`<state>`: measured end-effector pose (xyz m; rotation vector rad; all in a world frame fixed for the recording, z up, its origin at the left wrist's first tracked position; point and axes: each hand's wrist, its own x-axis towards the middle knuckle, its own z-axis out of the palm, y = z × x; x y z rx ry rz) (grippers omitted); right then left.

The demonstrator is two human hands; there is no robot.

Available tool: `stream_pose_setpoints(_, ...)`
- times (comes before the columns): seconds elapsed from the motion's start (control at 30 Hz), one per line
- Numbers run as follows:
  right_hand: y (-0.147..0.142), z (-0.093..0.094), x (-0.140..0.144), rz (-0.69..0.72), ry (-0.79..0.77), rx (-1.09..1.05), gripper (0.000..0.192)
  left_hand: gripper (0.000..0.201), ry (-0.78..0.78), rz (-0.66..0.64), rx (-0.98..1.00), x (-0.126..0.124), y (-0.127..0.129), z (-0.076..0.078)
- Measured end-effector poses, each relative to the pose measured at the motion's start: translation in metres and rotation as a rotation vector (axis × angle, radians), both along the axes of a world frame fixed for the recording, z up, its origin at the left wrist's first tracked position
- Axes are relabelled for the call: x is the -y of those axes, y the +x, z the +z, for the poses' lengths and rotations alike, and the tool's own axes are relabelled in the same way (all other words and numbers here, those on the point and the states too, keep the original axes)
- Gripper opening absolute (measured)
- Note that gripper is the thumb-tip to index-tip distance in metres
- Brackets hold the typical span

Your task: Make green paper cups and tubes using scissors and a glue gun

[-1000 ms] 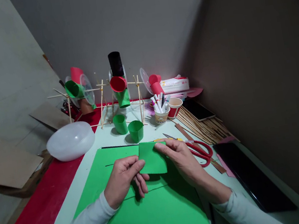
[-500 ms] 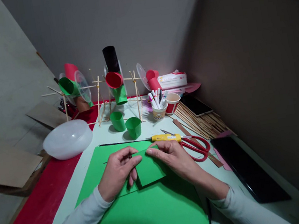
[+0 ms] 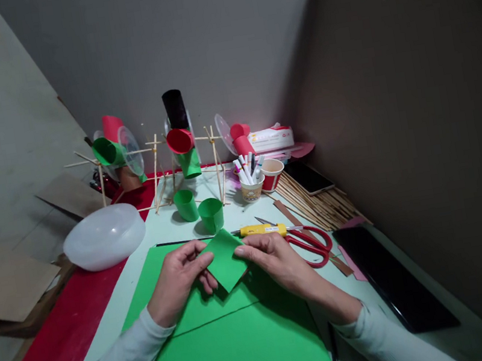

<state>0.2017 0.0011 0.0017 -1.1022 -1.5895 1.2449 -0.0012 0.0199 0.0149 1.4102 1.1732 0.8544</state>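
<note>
The green paper piece (image 3: pixel 225 260) is pinched at its side corners by the left hand (image 3: pixel 178 279) and right hand (image 3: pixel 271 258), above the large green sheet (image 3: pixel 231 347). It sits turned like a diamond, 1 corner pointing away toward the 2 green paper cups (image 3: pixel 200 208), its long axis running roughly away from the person.

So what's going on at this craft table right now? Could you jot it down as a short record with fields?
left hand: left hand pinches one edge of a small green paper piece
right hand: right hand holds the opposite edge
under the hands: large green sheet flat on the table
right of the hands: yellow utility knife and red scissors
behind: two green paper cups, marker cup, stick frame with paper cups
left: white plastic bowl, upside down
</note>
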Motion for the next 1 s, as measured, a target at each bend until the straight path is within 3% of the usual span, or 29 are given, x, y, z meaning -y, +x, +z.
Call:
stream_pose_setpoints(0.13,-0.004,-0.003,0.005,0.052,0.018,0.067,0.049,0.028,0.083,-0.064,-0.081,-0.002,-0.003,0.009)
stream_pose_setpoints(0.3,-0.013,-0.006,0.011,0.096,0.012,0.117,0.056,0.036,0.132,-0.167,-0.160,-0.001,-0.002,0.004)
stream_pose_setpoints(0.7,-0.015,-0.002,0.007,0.107,-0.161,-0.138,0.050,0.045,0.082,0.189,0.064,-0.014,-0.013,-0.006)
stream_pose_setpoints(0.87,-0.012,0.010,0.011,0.072,-0.148,-0.116,0.044,0.039,0.118,0.173,0.039,-0.009,-0.011,-0.006)
stream_pose_setpoints(1.0,-0.013,0.010,0.013,-0.007,-0.045,-0.044,0.033,0.041,0.100,0.108,0.024,-0.001,-0.007,-0.008)
